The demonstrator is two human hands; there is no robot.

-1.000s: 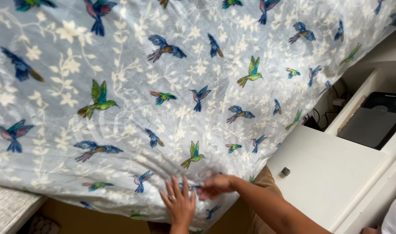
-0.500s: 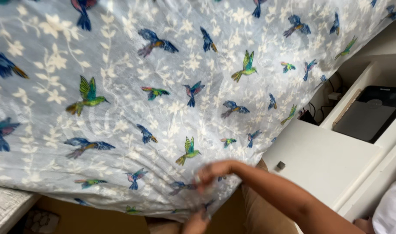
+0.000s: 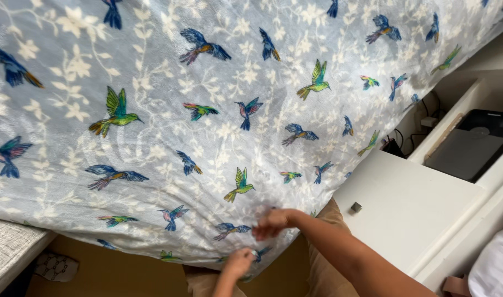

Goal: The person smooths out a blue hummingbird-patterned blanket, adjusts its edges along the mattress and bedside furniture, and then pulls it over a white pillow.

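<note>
Pale-blue bird-print blanket (image 3: 207, 110) drapes over the bed, its lower edge pinched by the closed left hand (image 3: 239, 262) and right hand (image 3: 270, 223), gathering the hem.

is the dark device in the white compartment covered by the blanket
No, the dark device lies uncovered in the white compartment, to the right of the bird-print blanket edge.

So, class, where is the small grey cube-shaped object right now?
In the head view, the small grey cube-shaped object sits right of centre on the white cabinet top, beside the blue bird-print blanket.
</note>
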